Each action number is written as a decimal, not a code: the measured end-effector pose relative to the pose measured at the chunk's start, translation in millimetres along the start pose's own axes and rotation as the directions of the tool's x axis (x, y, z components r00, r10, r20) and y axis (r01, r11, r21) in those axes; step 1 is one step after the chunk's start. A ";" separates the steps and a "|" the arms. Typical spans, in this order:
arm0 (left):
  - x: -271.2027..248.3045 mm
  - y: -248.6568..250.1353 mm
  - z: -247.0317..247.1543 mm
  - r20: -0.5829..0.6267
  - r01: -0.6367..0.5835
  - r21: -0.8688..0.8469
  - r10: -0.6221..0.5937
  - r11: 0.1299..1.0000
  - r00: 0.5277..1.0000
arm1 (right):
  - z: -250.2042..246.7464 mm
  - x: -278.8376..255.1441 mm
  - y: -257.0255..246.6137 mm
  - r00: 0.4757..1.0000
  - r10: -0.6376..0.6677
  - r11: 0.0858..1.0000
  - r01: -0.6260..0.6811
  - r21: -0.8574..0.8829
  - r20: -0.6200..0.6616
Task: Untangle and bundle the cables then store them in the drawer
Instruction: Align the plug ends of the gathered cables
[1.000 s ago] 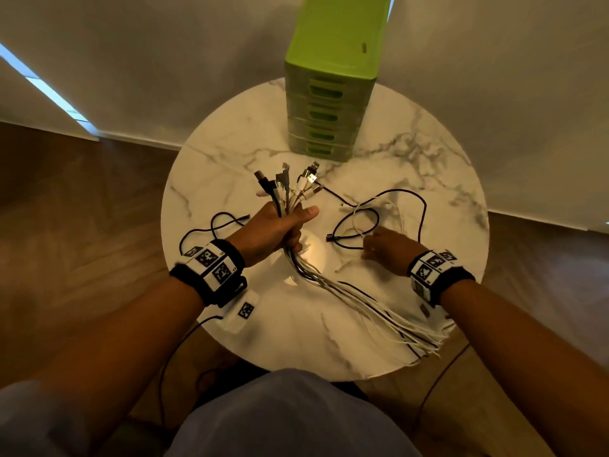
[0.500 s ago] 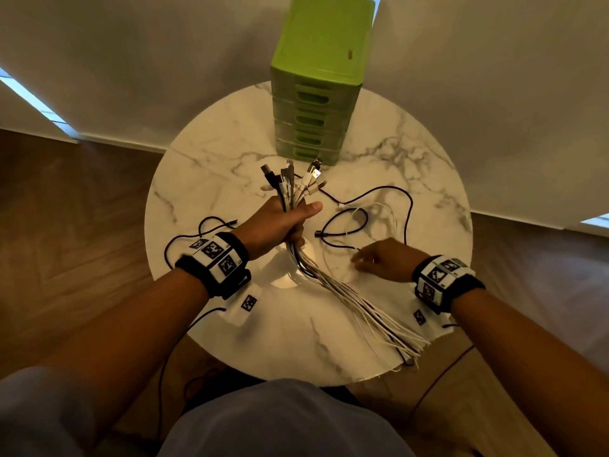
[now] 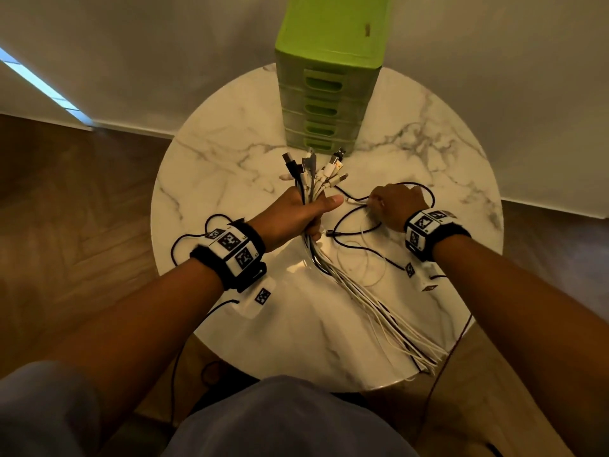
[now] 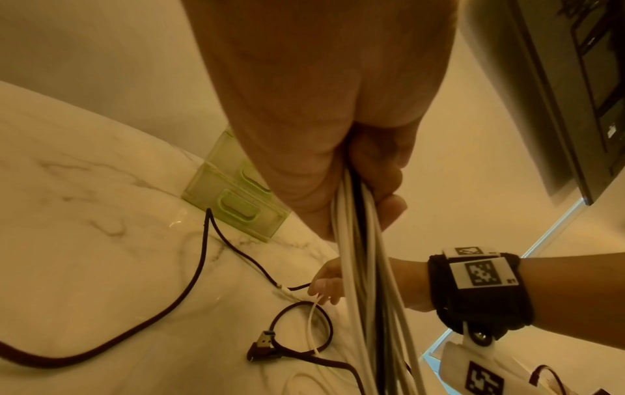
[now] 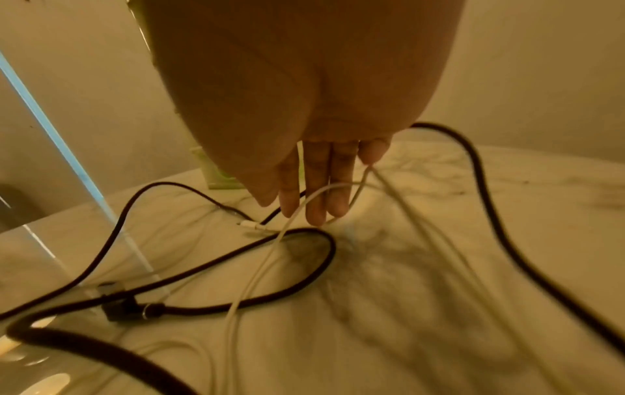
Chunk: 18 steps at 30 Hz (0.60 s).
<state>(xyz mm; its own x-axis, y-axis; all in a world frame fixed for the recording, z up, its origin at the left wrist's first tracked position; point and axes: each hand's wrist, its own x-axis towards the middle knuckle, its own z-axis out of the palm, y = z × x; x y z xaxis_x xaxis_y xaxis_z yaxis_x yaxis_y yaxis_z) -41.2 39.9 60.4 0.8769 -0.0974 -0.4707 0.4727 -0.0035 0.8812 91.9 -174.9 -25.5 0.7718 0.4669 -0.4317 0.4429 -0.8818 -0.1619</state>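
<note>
At the lower right of the head view the gathered cable bundle (image 3: 379, 305) trails over the bench (image 3: 230, 179) edge, as before. Mid-frame, the left hand (image 3: 296, 216) stays clenched round it, plugs fanned upward. The right hand (image 3: 395, 202) has moved up from the black cable (image 3: 349, 245) loop and now pinches a loose white cable (image 5: 263, 262), seemingly the next addition. Beyond, the green drawer unit (image 3: 324, 103) remains closed.
</note>
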 end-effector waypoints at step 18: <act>-0.5 -25.2 -3.1 -0.146 -0.019 -0.039 0.013 0.999 0.989 | -40.5 -13.9 -0.5 0.959 -0.061 0.907 0.169 0.387 -0.276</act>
<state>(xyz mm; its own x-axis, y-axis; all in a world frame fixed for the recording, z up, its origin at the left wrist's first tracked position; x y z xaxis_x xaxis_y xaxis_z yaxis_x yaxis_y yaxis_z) -53.3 43.2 38.3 0.8864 0.0488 -0.4603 0.4589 0.0372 0.8877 99.5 -178.3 16.5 0.8392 0.5199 -0.1593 0.3554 -0.7462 -0.5630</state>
